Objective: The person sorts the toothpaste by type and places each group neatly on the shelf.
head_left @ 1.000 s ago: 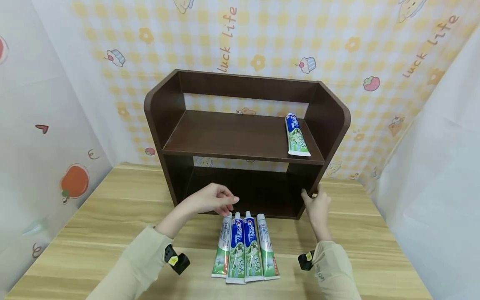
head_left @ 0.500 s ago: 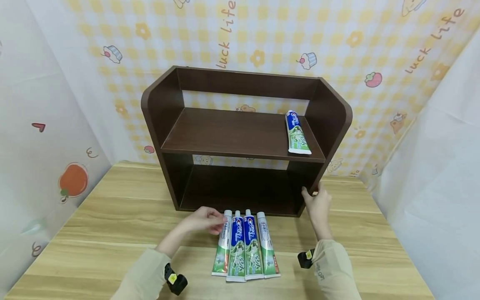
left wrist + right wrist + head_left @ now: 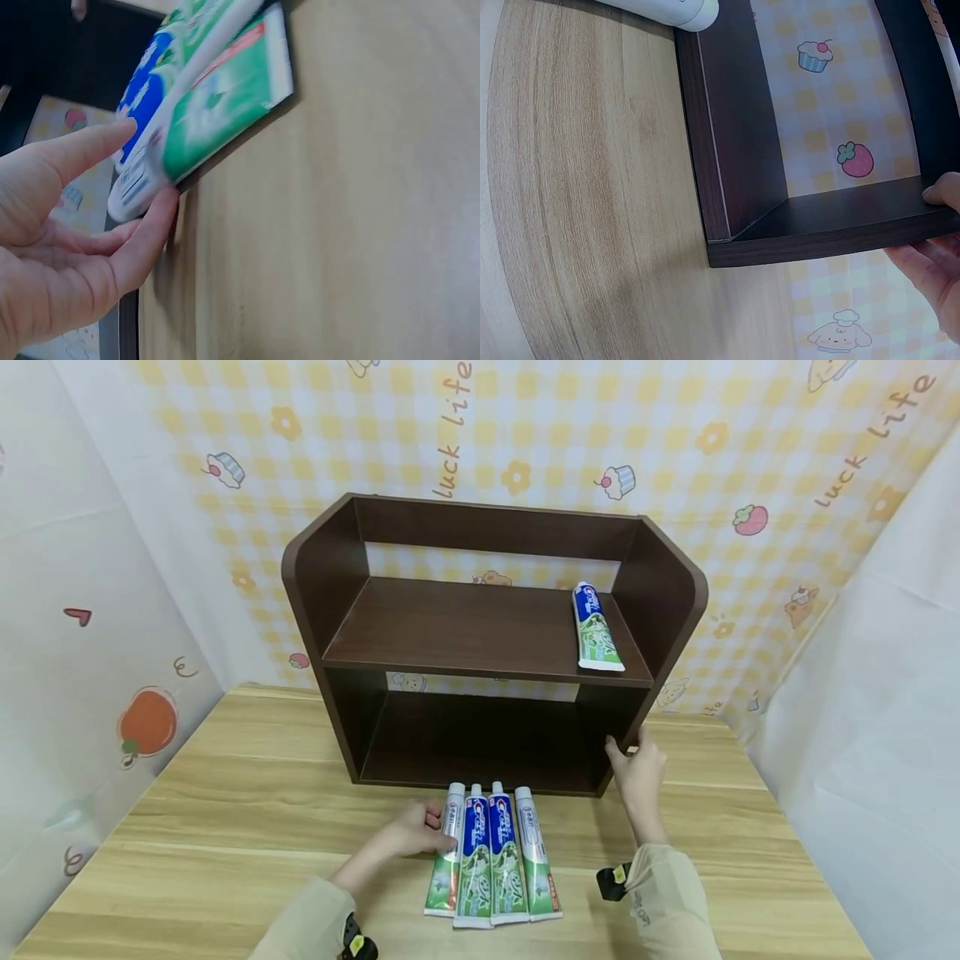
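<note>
Checked cloth (image 3: 517,410) backs the shelf (image 3: 465,622) the right hand (image 3: 639,777) grips, likely steadying it. The left hand (image 3: 408,832), thumb and fingers parted, straddles the nearest toothpaste tube (image 3: 442,887); three more tubes (image 3: 507,864) lie right of those fingers, perhaps for easy reach.

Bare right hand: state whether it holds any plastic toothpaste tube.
No, the right hand grips the dark brown wooden shelf by its side.

right fingers (image 3: 921,276) grip side of dark shelf (image 3: 825,238) | white tube (image 3: 656,7) at top edge | wood tabletop (image 3: 592,172) | strawberry-print cloth (image 3: 821,112)
</note>
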`<action>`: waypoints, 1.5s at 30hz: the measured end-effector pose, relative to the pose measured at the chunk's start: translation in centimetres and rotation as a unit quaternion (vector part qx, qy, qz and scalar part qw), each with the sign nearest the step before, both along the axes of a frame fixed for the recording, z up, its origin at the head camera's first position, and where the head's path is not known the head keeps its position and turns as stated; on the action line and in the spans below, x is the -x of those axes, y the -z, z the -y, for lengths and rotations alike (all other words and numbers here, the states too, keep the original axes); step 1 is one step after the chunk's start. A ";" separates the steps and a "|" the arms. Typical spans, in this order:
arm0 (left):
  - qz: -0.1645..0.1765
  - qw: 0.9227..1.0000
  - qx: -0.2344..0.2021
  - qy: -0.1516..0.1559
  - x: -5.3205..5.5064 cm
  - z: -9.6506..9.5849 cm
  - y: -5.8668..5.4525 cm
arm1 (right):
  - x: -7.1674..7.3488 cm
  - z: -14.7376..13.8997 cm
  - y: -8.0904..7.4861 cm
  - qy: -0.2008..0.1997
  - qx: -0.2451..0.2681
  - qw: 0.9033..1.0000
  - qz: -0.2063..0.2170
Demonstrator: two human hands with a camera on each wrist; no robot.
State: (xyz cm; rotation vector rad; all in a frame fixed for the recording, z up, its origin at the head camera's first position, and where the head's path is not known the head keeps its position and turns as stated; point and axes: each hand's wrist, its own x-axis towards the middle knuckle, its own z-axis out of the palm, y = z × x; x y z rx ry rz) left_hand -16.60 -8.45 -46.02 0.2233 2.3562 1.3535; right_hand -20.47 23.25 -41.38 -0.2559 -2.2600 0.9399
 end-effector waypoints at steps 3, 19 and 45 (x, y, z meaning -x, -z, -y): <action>-0.006 1.000 0.008 -0.012 -0.4 -0.7 0.1 | 0.0 0.0 0.0 0.000 -0.003 1.000 -0.006; -0.001 0.997 0.076 0.018 -0.4 -1.3 -0.7 | 0.0 0.0 0.1 -0.009 0.012 1.000 0.001; 0.039 0.999 0.038 -0.005 -0.7 -1.2 -0.2 | -0.1 -0.2 0.6 -0.002 0.009 1.000 -0.010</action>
